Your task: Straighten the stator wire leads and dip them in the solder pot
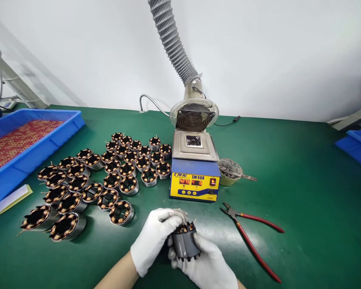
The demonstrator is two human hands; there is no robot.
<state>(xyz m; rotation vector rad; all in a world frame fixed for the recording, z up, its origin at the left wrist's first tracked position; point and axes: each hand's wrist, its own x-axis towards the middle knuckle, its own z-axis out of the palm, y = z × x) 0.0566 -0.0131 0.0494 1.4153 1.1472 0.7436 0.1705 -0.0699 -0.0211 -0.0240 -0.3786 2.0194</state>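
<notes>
My right hand (pixel 212 257), in a white glove, is wrapped round a motor stator (pixel 185 244) with a dark grey outer wall, black teeth and copper windings. It holds the stator tilted above the front of the bench. At the stator's top edge, the fingertips of my left hand (pixel 158 233), also gloved, are pinched together. Whatever lies between those fingertips is hidden. A thin wire end sticks up from the stator's rim. Cutting pliers (pixel 239 216) with red handles lie with handles spread, right of my hands. Many similar stators (pixel 122 212) stand in groups to the left.
A blue and yellow solder pot (pixel 195 180) stands in front of me under a fume hood (pixel 195 114) with a grey hose (pixel 174 40). Beside it is a small bowl (pixel 228 181) with a metal scraper. Blue trays (pixel 74 116) flank the green bench; red-and-tan pieces fill the left one.
</notes>
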